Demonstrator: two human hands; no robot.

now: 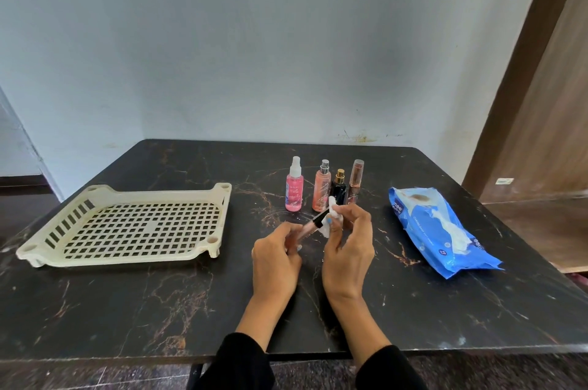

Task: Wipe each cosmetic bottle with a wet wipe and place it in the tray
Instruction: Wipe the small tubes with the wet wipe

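Your left hand [275, 257] curls around the lower end of a slim tube [313, 224], holding it tilted above the table [127, 310]. Your right hand [348, 249] pinches a white wet wipe [331, 218] against the tube's dark cap end. Just beyond that grip stand four bottles in a row: a pink spray bottle [294, 187], a peach one [322, 187], a dark one [339, 187] and a copper-capped tube [356, 178] (all upright). The cream tray [203, 230] lies well to the left of your grip, with bare tabletop between. The blue wipes pack [442, 230] sits to the right, near the table's edge.
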